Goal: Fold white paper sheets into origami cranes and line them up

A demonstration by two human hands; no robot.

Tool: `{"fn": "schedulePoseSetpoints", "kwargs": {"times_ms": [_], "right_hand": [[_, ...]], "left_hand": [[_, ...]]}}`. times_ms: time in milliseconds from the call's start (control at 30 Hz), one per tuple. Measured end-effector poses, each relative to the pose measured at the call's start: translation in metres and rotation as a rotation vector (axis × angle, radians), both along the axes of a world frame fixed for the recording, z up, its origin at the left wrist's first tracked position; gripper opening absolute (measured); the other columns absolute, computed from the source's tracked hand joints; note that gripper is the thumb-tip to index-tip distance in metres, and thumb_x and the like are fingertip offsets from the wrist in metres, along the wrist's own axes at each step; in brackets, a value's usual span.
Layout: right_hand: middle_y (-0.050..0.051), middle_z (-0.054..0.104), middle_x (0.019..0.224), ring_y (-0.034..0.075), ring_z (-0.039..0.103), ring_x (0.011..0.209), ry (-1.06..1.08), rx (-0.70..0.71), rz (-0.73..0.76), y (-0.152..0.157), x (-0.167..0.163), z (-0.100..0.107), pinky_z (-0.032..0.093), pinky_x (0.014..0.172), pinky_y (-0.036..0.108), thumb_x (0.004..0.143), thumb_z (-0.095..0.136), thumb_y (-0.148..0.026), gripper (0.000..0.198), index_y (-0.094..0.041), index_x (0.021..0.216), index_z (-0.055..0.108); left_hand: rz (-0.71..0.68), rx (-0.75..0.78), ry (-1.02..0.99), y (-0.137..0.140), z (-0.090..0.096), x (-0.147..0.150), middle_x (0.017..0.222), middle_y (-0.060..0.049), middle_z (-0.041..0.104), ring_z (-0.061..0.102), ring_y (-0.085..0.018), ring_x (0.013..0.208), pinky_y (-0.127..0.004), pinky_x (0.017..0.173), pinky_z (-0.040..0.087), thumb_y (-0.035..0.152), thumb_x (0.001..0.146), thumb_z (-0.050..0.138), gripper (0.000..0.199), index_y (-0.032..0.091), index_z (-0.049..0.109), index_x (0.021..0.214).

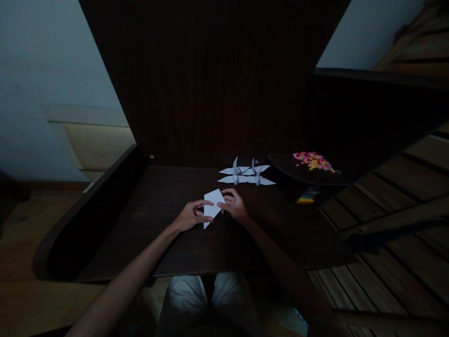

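Note:
A folded white sheet of paper (213, 198), kite-like in outline with a point toward me, is held just over the dark desk (140, 234). My left hand (191, 215) grips its left edge, the thumb and a finger lying across the face. From the right, my right hand (234, 205) pinches the other edge, thumb on top and fingers partly behind the paper. Beyond my hands, several white origami cranes (236, 177) stand close together in two rows, their pointed wings spread sideways.
A corner shelf (280, 164) at the right carries a pile of small pink, red and yellow pieces (314, 161). Below it is an object with a yellow-orange band (306, 200). A raised side panel (87, 196) bounds the desk on the left; a tall dark back panel (217, 84) rises behind.

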State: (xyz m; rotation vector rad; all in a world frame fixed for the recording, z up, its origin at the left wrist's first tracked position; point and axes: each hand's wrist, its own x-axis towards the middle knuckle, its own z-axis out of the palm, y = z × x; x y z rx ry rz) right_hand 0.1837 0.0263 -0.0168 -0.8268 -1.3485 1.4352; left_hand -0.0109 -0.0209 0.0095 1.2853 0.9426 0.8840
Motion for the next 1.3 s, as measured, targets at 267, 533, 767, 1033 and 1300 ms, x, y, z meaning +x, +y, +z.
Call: {"fn": "schedulePoseSetpoints", "kwargs": {"times_ms": [267,533,767,1033,1300], "right_hand": [[-0.001,0.064,0.064,0.014,0.062,0.047,-0.007,-0.167,0.124,-0.004,-0.007,-0.003,0.053,0.044,0.027,0.066,0.073,-0.038,0.041,-0.017,0.096,0.053],[0.0,0.064,0.059,0.012,0.057,0.039,-0.017,-0.182,0.144,-0.006,-0.005,-0.001,0.046,0.035,0.023,0.064,0.074,-0.034,0.042,-0.012,0.098,0.063],[0.001,0.064,0.052,0.012,0.056,0.04,-0.024,-0.161,0.184,-0.01,-0.005,-0.002,0.047,0.038,0.024,0.064,0.074,-0.037,0.047,-0.011,0.103,0.069],[0.005,0.069,0.072,0.016,0.062,0.058,-0.04,-0.092,0.197,-0.012,-0.005,0.0,0.051,0.05,0.028,0.067,0.072,-0.043,0.037,-0.014,0.089,0.073],[0.005,0.07,0.085,0.017,0.063,0.077,-0.178,0.071,0.086,-0.015,-0.007,0.005,0.048,0.071,0.029,0.065,0.074,-0.032,0.029,-0.018,0.089,0.07]], "left_hand": [[0.082,0.052,-0.022,0.003,-0.012,0.003,0.086,-0.005,0.067,0.064,-0.015,0.06,-0.024,0.053,0.051,0.031,0.058,0.08,0.053,0.014,0.054,0.101],[0.177,0.045,-0.144,0.007,-0.011,0.002,0.07,0.002,0.063,0.064,-0.017,0.061,-0.029,0.055,0.055,0.034,0.067,0.074,0.082,0.019,0.03,0.135],[0.141,0.053,-0.086,0.012,-0.017,-0.002,0.079,-0.007,0.07,0.063,-0.017,0.064,-0.027,0.054,0.052,0.03,0.068,0.068,0.041,0.01,0.068,0.105],[0.247,0.056,-0.016,0.011,-0.016,-0.004,0.076,-0.007,0.073,0.064,-0.018,0.063,-0.029,0.06,0.052,0.026,0.065,0.067,0.03,0.012,0.074,0.091],[0.215,0.047,-0.054,0.007,-0.011,-0.003,0.072,-0.006,0.07,0.062,-0.016,0.062,-0.024,0.057,0.049,0.03,0.066,0.07,0.03,0.011,0.072,0.089]]}}
